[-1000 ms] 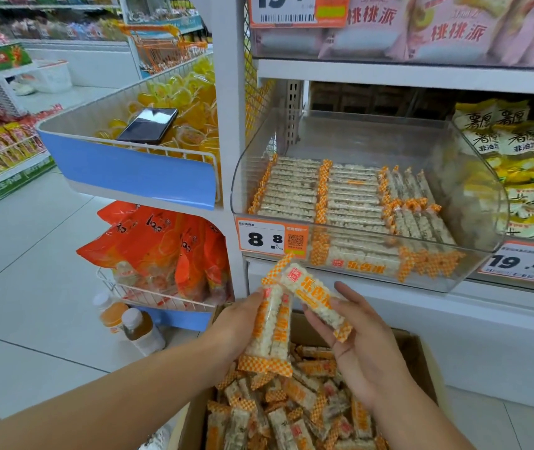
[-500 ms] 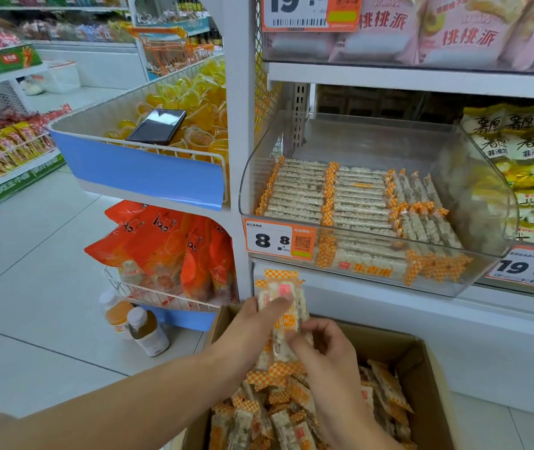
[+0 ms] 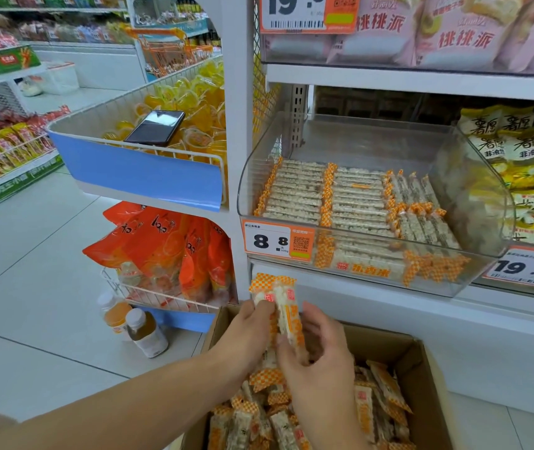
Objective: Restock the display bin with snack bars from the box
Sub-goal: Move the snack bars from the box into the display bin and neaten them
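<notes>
Single head-worn wide-angle view, facing forward and down from close above both hands, left hand (image 3: 246, 332), right hand (image 3: 321, 362), cardboard box (image 3: 421, 358) directly beneath them, clear display bin (image 3: 473, 241) just above and beyond, shop floor (image 3: 25, 287) leftward

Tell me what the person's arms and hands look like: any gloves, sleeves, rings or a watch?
Both are bare. The left hand and its forearm show no glove, sleeve, watch or bracelet, right up to the picture's edge. The right hand is also ungloved, with no ring visible on its fingers; its wrist is bare too. The nails look short and unpainted. No markings or tattoos can be seen.
</notes>
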